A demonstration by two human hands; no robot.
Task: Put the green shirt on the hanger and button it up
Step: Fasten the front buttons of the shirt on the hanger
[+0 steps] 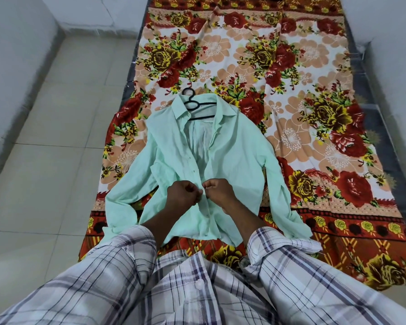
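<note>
the fingers (193,189) of the left hand (182,195) are curled and pinch the left front edge of the green shirt (239,160); the fingers of the right hand (219,192) are curled in the same way and pinch the opposite front edge. the two hands sit just beside each other at the middle of the shirt front, thumbs nearly touching. whether a button lies between the fingertips cannot be told. one green shirt lies face up on the bed, on one floral bedsheet (314,90) in red, peach and yellow. its two sleeves spread outward, one to each side, with the cuffs near the lower border of the sheet. from the collar down to the hands the front stands open and shows the pale inner side; below the hands the two front panels lie together. a few small buttons show along the left edge above the hands; the exact number cannot be told. one black hanger (192,105) sits inside the collar, its hook lying on the sheet beyond the collar and pointing away from the person. two plaid sleeves (117,254) cover the forearms, both cuffs unbuttoned. one pale tiled floor (45,137) runs along the left side of the bed.
</note>
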